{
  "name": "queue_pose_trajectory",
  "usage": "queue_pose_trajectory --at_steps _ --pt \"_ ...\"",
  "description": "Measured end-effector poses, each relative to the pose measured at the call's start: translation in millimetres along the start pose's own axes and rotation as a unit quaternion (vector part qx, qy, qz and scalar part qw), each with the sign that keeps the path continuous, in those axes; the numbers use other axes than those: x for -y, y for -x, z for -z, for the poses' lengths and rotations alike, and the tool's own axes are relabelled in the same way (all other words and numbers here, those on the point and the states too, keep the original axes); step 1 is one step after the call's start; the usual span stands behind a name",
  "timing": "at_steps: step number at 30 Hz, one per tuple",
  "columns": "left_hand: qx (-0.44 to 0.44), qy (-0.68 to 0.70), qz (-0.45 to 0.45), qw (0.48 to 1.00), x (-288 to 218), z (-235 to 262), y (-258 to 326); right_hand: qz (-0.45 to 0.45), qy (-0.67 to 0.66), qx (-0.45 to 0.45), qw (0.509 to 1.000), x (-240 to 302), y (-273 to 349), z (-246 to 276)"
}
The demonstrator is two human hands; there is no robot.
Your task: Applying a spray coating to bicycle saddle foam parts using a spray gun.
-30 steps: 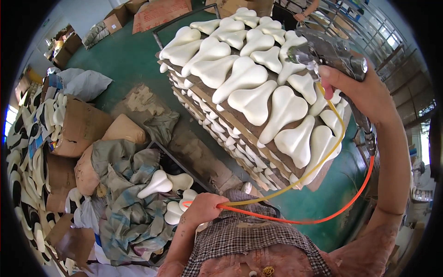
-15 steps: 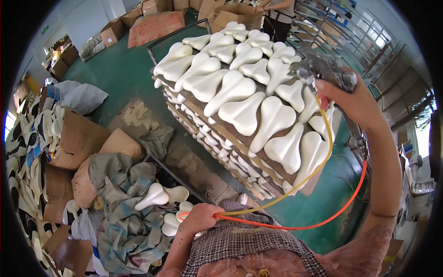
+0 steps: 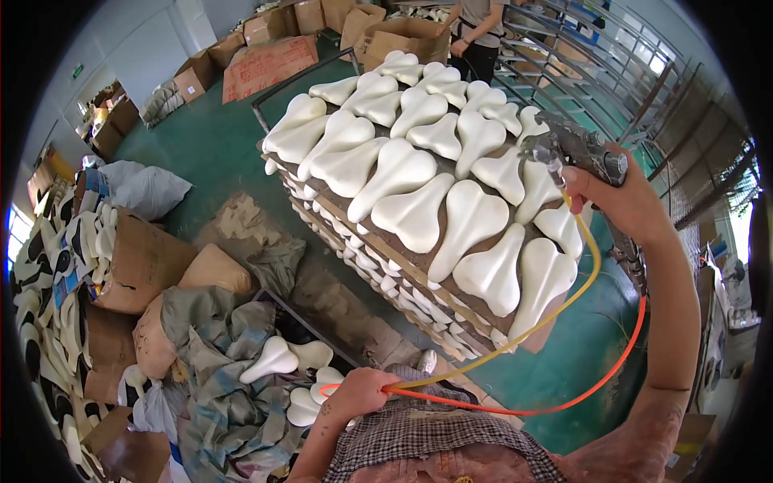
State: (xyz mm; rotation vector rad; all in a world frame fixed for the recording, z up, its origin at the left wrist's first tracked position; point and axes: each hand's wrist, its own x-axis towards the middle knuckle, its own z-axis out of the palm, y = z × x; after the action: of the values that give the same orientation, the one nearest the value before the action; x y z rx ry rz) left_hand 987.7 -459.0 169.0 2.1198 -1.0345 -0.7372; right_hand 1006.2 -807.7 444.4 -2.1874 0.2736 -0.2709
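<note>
My right hand (image 3: 616, 191) is raised and closed round a metal spray gun (image 3: 576, 149), its nozzle end toward the cushions. A yellow hose (image 3: 593, 266) hangs from the gun, and an orange hose (image 3: 624, 358) runs up to its lower end. Down near my waist, my left hand (image 3: 362, 392) is wrapped round both hoses. Rows of white, saddle-shaped foam cushions (image 3: 475, 225) lie on the brown top board (image 3: 435, 259) of a stack, with more white cushions in layers below. The gun hangs over the right side of the top layer.
A person (image 3: 481, 32) stands behind the stack beside a cardboard box (image 3: 403, 40). Grey-green cloth (image 3: 217, 362) and loose cushions (image 3: 274, 360) lie at lower left, near cartons (image 3: 145, 258) and piled saddle parts. Metal racks (image 3: 580, 48) stand at far right.
The gun and my right hand sit slightly lower in the picture. My view has shifted a little, so the stack appears lower. The far person's arms have moved.
</note>
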Motion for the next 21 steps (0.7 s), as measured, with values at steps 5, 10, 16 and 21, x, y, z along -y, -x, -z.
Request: queue_pose_trajectory --at_steps 5,10,16,21 --pt "0.031 -0.01 0.005 0.999 -9 2 -1 -0.021 0.038 -0.053 0.998 -14 -5 16" --pt "0.009 -0.006 -0.007 1.0 0 -11 14 -0.005 -0.043 0.067 0.997 16 40 -21" --pt "0.02 -0.009 -0.004 1.0 -1 -23 32 -0.029 -0.008 0.041 0.999 14 41 -13" --pt "0.052 -0.023 0.022 0.998 0 -29 46 0.038 -0.038 0.164 0.985 39 78 -38"
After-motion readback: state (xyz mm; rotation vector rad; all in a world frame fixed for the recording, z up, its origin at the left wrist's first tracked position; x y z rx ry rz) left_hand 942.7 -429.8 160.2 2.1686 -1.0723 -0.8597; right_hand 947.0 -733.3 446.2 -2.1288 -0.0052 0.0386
